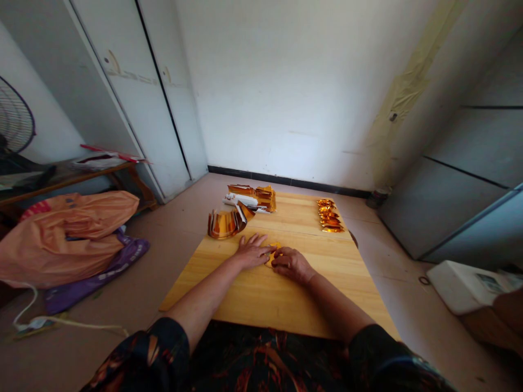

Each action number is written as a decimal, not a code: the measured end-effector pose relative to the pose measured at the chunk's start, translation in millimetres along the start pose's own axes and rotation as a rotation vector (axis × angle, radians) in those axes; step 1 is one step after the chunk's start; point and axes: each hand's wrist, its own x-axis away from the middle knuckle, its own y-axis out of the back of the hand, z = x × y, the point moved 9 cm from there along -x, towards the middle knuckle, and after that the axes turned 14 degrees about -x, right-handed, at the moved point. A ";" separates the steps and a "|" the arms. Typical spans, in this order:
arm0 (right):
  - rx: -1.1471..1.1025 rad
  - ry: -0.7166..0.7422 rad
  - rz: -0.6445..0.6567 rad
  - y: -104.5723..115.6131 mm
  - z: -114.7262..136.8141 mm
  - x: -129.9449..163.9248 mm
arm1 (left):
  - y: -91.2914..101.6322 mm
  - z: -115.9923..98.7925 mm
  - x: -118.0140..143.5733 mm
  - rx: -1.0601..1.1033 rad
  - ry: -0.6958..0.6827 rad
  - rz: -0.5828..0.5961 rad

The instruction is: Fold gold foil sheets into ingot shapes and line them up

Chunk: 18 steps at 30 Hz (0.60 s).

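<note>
A small piece of gold paper lies on the wooden table between my two hands. My left hand rests flat on the tabletop with its fingers spread, the fingertips at the paper's left edge. Bent fingers of my right hand close on the paper from the right and hide part of it. Beyond my left hand stands a curved stack of shiny gold foil sheets. Folded gold foil pieces sit in a row at the table's far right.
More gold foil sheets and a white bundle lie at the far left of the wooden table. Left on the floor are orange and purple bags beside a low bench. A white box is at right.
</note>
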 end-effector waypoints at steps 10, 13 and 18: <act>-0.009 0.054 -0.081 -3.4 2.5 -4.1 | 1.4 0.5 0.4 0.005 0.000 -0.007; -0.045 0.063 -0.074 -3.3 7.7 -6.1 | 1.2 0.8 1.0 0.010 0.004 -0.014; -0.115 0.005 0.019 -0.4 11.2 -11.5 | 0.6 1.0 1.2 0.020 0.003 -0.018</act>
